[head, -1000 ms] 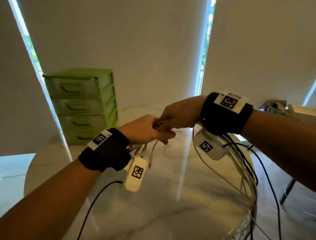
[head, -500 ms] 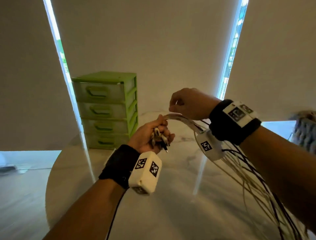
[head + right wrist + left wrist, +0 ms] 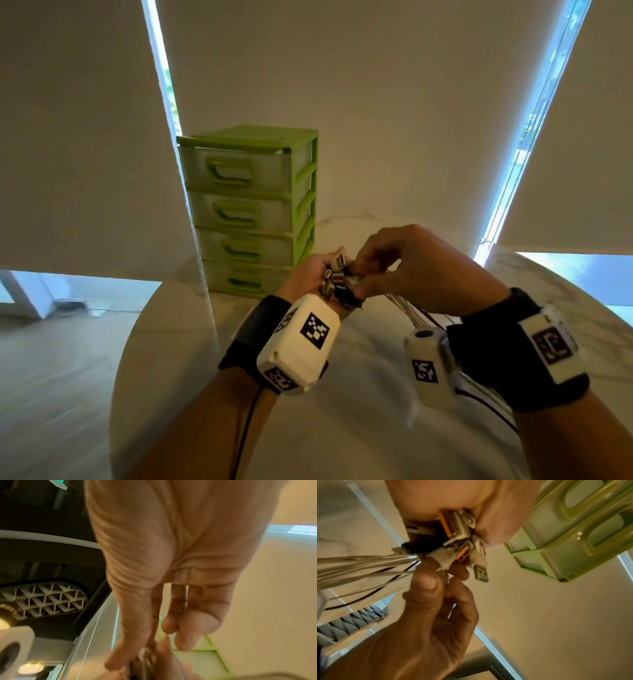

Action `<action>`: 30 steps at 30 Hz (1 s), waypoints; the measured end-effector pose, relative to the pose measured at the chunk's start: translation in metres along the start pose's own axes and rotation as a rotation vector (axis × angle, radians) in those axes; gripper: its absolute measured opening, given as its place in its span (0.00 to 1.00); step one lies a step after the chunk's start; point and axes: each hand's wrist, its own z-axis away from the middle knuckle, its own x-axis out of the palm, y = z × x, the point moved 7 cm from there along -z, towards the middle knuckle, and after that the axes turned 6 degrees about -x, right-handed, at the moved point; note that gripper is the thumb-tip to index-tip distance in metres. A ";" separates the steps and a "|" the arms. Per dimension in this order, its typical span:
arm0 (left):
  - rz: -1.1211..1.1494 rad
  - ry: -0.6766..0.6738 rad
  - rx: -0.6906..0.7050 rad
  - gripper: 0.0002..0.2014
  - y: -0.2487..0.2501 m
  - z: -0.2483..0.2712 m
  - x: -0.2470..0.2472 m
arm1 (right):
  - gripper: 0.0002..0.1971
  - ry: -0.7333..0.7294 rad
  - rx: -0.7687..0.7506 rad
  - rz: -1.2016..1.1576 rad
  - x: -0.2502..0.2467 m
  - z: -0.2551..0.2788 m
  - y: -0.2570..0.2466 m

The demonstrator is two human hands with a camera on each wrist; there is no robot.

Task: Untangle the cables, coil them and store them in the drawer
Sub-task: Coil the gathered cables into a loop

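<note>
- Left of centre in the head view, the green four-drawer cabinet (image 3: 251,209) stands at the far edge of the marble table (image 3: 191,377), all its drawers pushed in.
- Your left hand (image 3: 310,274), just right of the cabinet's base, is clenched round a bundle of cable plugs (image 3: 337,279); in the left wrist view those plugs (image 3: 458,534) include white USB heads with orange inserts, and one USB-A plug (image 3: 481,573) sticks out toward the lower right.
- Your right hand (image 3: 418,270), at centre frame and touching the left, pinches the bundle with thumb and forefinger; the left wrist view shows its fingertips (image 3: 428,580) closed on a white connector at the bundle's lower edge.
- The cables (image 3: 411,311), mostly white with a black one among them, trail from the plugs toward the lower right, passing under your right wrist.
- In the right wrist view the pinch is blurred at the bottom edge.
</note>
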 end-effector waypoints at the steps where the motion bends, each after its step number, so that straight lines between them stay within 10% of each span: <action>1: 0.026 -0.028 -0.005 0.31 0.000 0.002 0.002 | 0.08 0.012 -0.011 0.001 0.000 0.000 0.001; 10: 0.030 -0.039 0.009 0.18 -0.005 0.018 0.003 | 0.13 0.084 -0.106 0.101 0.019 0.000 -0.001; 16: 0.034 -0.178 0.033 0.27 -0.004 0.018 0.006 | 0.22 -0.157 -0.105 0.098 0.038 0.005 -0.009; 30: 0.079 -0.118 0.042 0.04 -0.010 0.003 0.002 | 0.15 0.051 -0.132 -0.163 0.020 0.002 0.000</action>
